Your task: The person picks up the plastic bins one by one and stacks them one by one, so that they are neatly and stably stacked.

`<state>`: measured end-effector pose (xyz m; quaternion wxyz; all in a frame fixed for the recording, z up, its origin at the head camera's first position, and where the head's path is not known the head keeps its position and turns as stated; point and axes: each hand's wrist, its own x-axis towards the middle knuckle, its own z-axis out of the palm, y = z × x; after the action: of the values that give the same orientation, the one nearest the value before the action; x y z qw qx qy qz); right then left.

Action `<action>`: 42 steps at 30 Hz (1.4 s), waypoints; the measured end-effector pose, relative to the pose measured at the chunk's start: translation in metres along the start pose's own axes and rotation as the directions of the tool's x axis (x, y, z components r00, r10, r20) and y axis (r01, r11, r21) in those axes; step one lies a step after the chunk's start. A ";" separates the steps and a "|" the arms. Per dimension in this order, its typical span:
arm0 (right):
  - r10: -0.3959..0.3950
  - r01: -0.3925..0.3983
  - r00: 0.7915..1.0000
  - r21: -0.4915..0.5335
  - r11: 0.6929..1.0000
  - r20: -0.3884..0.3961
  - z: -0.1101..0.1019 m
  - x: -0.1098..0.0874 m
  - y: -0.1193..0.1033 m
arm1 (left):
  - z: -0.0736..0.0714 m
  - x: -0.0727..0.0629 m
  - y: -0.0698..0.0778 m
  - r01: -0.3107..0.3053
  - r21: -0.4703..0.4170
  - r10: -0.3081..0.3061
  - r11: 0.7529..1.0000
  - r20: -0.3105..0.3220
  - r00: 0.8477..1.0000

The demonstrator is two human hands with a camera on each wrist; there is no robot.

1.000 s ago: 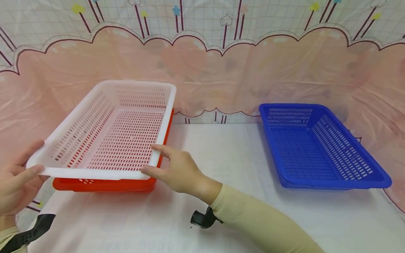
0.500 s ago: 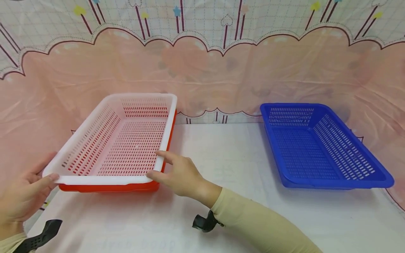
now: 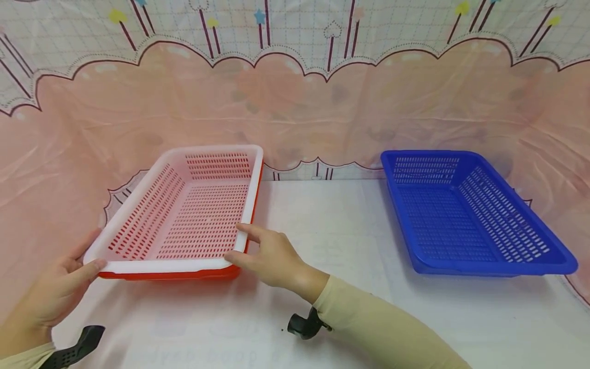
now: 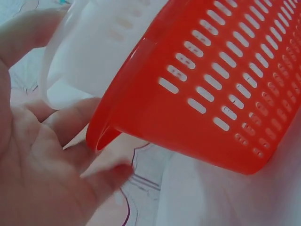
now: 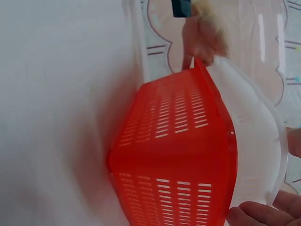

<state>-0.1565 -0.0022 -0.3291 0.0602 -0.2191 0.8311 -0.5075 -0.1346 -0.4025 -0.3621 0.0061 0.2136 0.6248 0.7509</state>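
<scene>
A white plastic basket (image 3: 166, 266) sits partly down inside a red basket (image 3: 172, 275) on the left of the table. In both wrist views, the white rim stands above the red basket's rim. My left hand (image 3: 55, 292) grips the near left corner of the white basket, thumb on top of the rim and fingers beneath. At the near right corner my right hand (image 3: 278, 261) pinches the white rim with thumb and fingers. The left wrist view shows fingers by the white basket (image 4: 84, 61), close to the edge of the red one (image 4: 160, 132).
A blue basket (image 3: 488, 269) of similar shape stands on the right of the white table (image 3: 322, 230). Behind the table hangs a patterned pink and white cloth (image 3: 313, 113). Each wrist carries a black camera mount (image 3: 304, 325).
Both hands have lowered the white basket further into the red one and shifted it slightly right. The gap between their rims has shrunk. The blue basket stays in place.
</scene>
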 end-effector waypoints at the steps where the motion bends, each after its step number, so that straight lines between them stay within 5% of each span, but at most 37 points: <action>1: 0.002 -0.002 1.000 -0.004 1.000 -0.002 -0.001 -0.001 0.001 | 0.002 -0.001 -0.001 -0.005 0.017 0.005 1.000 0.004 1.000; 5: 0.022 -0.022 1.000 -0.009 1.000 -0.002 -0.011 -0.005 0.005 | 0.013 0.000 -0.002 0.021 0.166 -0.017 0.986 -0.024 1.000; 8: 0.039 -0.039 0.999 -0.018 0.999 0.001 -0.020 -0.008 0.009 | 0.023 0.004 0.000 0.075 0.317 -0.058 0.945 -0.062 0.996; 11: 0.042 -0.042 0.999 -0.044 0.998 -0.003 -0.028 -0.011 0.013 | 0.032 0.008 0.003 0.142 0.476 -0.104 0.868 -0.107 0.989; 14: 0.042 -0.042 0.999 -0.081 0.996 -0.004 -0.032 -0.013 0.015 | 0.036 0.008 0.006 0.200 0.623 -0.136 0.756 -0.150 0.979; 16: 0.051 -0.052 0.999 -0.104 0.993 -0.004 -0.032 -0.014 0.017 | 0.037 0.007 0.006 0.206 0.647 -0.136 0.734 -0.158 0.978; 21: 0.050 -0.052 0.999 -0.097 0.994 -0.021 -0.030 -0.016 0.021 | 0.033 0.007 0.003 0.162 0.539 -0.104 0.826 -0.137 0.985; 23: 0.032 -0.034 0.999 -0.088 0.996 -0.027 -0.029 -0.016 0.023 | 0.033 0.007 0.000 0.161 0.533 -0.099 0.831 -0.143 0.985; 28: 0.050 -0.050 0.999 -0.019 0.999 0.007 -0.028 -0.015 0.030 | 0.032 0.006 -0.007 0.203 0.579 -0.118 0.790 -0.181 0.976; 35: 0.076 -0.082 0.995 0.091 0.992 0.064 -0.027 -0.011 0.034 | 0.028 0.003 -0.019 0.119 0.255 -0.104 0.960 -0.072 0.992; 42: 0.091 -0.100 0.993 0.109 0.989 0.080 -0.025 -0.009 0.035 | 0.031 0.007 -0.024 0.115 0.109 -0.113 0.987 -0.024 0.993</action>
<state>-0.1672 0.0358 -0.3489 0.1280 -0.1942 0.8079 -0.5415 -0.1368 -0.3663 -0.3782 0.0318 0.1709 0.6764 0.7157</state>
